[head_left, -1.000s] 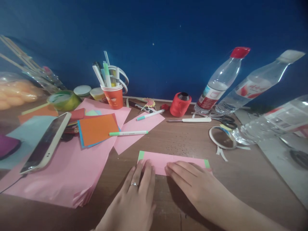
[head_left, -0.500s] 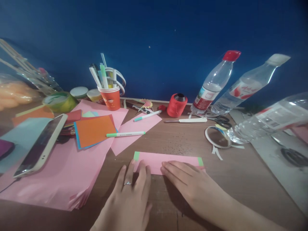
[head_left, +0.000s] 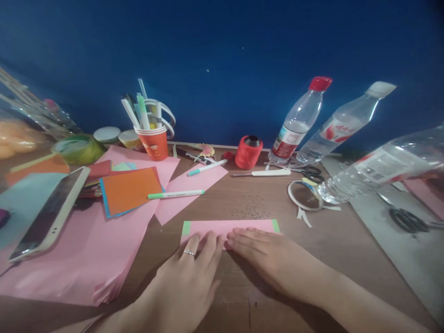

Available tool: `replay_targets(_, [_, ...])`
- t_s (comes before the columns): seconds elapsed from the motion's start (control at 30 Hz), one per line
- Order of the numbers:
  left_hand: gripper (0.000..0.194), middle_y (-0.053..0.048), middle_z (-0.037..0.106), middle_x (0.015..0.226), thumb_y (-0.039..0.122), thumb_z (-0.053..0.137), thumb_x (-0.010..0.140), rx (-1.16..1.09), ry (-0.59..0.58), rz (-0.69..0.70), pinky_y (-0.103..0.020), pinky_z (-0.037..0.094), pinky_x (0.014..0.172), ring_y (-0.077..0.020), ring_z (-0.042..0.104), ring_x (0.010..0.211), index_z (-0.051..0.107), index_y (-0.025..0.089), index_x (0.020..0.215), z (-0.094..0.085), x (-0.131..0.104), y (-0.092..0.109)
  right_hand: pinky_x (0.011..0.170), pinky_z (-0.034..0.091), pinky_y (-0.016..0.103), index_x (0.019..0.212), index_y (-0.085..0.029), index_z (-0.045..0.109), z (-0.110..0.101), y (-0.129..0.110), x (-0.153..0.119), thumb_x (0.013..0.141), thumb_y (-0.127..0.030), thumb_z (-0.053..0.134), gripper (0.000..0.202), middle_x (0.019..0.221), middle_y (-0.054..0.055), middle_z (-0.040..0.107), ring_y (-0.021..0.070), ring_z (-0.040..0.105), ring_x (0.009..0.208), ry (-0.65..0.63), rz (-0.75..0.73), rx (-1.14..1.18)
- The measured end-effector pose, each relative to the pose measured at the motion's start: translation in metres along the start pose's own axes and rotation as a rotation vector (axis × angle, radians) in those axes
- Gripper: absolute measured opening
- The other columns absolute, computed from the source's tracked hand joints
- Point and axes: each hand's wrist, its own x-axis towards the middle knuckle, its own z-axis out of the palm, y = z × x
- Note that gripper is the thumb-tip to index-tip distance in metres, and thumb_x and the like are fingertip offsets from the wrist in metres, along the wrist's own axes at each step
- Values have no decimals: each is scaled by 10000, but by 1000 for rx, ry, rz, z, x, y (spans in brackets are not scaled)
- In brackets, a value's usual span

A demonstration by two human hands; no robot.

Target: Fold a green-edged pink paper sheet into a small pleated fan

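Both hands, left (head_left: 189,273) and right (head_left: 265,254), lie flat with fingers extended, pressing the pink strip (head_left: 225,226) near the table's (head_left: 333,259) front edge, gripping nothing; the green marker (head_left: 176,194) lies beyond, left of the strip's middle.

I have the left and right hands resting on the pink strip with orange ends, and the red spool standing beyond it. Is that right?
Not quite: the strip has green ends, not orange, as the head view shows. The left hand and right hand do rest on it, with the red spool standing beyond.
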Motion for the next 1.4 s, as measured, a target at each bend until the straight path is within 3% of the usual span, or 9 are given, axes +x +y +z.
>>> replay_targets(0.13, [395,-97,539,1267,175,380,851,-52,0,93,-400,517,766,-288,532,1013,559,113,1198,-6,8,-7,1068,349,323,1303,-144,470,-3,3,-3,936,-159,384,378,1356,47,490,156,443,1242,85,-16,36])
replay_targets(0.3, [432,-77,627,1072,-9,377,767,-164,29,121,-342,502,801,-222,550,990,586,124,1121,-8,20,-21,896,464,319,1003,-154,649,-4,19,-15,934,-174,417,243,1032,66,686,157,611,984,291,23,83])
replay_targets(0.47, [499,-39,624,978,-80,351,732,-231,-1,135,-319,488,782,-181,571,912,579,170,1098,-6,25,-34,796,461,326,941,-182,663,-2,34,-23,931,-164,432,233,915,58,687,165,595,898,385,79,90])
replay_targets(0.57, [425,-31,616,885,-82,373,716,-225,-36,120,-305,484,755,-175,575,851,618,170,955,-12,25,-35,744,457,299,921,-190,671,1,32,-20,920,-167,454,217,889,52,676,157,575,851,413,83,93])
replay_targets(0.7, [339,-25,589,768,-79,386,693,-84,-111,69,-289,487,604,-175,578,688,616,160,763,-21,22,-29,701,449,274,917,-174,661,5,20,-14,926,-168,442,219,867,41,658,144,549,794,368,55,68])
replay_targets(0.83, [452,-57,626,909,-61,394,688,49,-65,121,-279,496,578,-181,600,727,622,166,1004,-19,17,-18,751,454,293,928,-148,636,4,14,-16,947,-154,376,261,917,52,646,154,540,844,291,43,35])
replay_targets(0.97, [631,-101,619,1047,27,424,685,9,-51,155,-313,509,608,-229,594,850,436,160,1302,-10,13,-13,774,468,303,967,-127,624,0,17,-19,942,-128,365,260,939,72,639,158,549,875,307,-8,108])
replay_targets(1.2, [577,-19,561,1264,22,352,733,-150,102,153,-305,429,910,-190,508,1100,471,158,1281,-1,8,-13,797,490,307,927,-132,632,-2,21,-21,901,-79,413,227,958,74,652,162,562,900,337,0,169])
replay_targets(1.4, [621,17,594,1228,22,345,729,-169,37,118,-270,452,891,-157,536,1072,448,219,1309,5,8,-10,773,500,280,823,-163,648,-3,25,-23,851,-62,468,209,966,58,646,144,576,881,321,104,269])
